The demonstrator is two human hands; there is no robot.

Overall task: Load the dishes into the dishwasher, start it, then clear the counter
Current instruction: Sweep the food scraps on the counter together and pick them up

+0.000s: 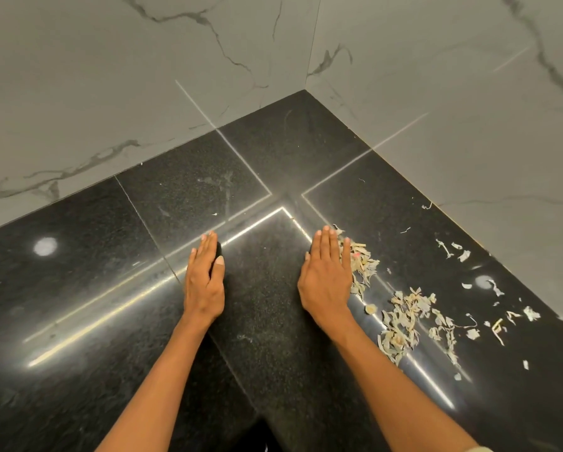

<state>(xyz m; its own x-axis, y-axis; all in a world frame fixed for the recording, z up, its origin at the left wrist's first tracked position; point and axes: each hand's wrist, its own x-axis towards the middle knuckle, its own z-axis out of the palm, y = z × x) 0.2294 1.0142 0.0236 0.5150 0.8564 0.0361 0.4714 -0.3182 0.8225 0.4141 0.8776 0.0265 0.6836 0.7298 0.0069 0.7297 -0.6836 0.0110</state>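
Note:
A black speckled stone counter fills the corner between two marble-look walls. Pale vegetable peelings lie scattered over its right part, thickest in two heaps. My right hand lies flat, fingers straight and together, its outer edge touching the nearer heap of peelings. My left hand stands on its edge at the counter's inner corner, palm facing right, fingers straight, holding nothing. No dishes or dishwasher are in view.
Grey-veined white wall tiles rise behind the counter on the left and right. Loose scraps reach almost to the right wall. A dried smear marks the counter near the back. Ceiling lights reflect on the stone.

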